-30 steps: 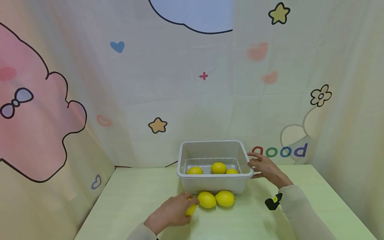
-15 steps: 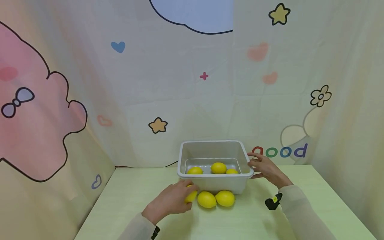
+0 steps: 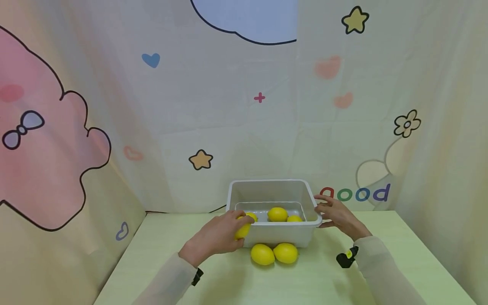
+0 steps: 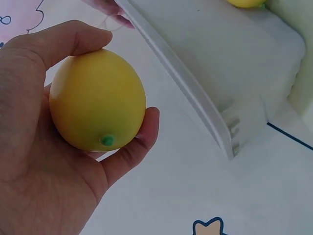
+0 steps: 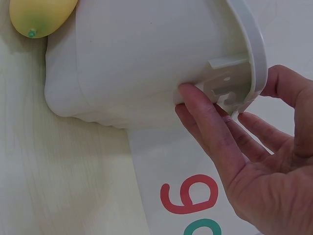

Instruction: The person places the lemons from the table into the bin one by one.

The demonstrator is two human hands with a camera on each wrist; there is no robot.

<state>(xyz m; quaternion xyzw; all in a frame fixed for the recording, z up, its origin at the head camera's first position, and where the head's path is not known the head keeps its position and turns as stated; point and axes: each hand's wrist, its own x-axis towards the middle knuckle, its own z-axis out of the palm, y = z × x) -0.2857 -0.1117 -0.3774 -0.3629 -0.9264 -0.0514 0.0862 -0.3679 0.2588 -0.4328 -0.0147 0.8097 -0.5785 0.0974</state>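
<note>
My left hand (image 3: 215, 238) held a yellow lemon (image 4: 98, 98). My thumb lay on top of it and my fingers (image 4: 134, 147) curled under it, so it sat snug in my palm. A small green dot on its end pointed down. I held it up off the table, just by the front left corner of the white tub (image 3: 273, 233), near the rim. My arm reached out from the left in a pale sleeve.

My right hand (image 3: 337, 214) rested on the right side of the tub. The fingers were nearly straight. One fingertip (image 5: 188, 93) pressed the wall under the rim and the thumb was up by the rim's edge.

Three more lemons (image 3: 277, 214) lay inside the tub. Two lemons (image 3: 273, 253) lay side by side on the green table (image 3: 160, 258), touching the tub's front wall.

Behind the tub, on the cloth wall, I could read the letters "ood" (image 3: 360, 193) in green, blue and purple, with a red letter partly hidden before them.
</note>
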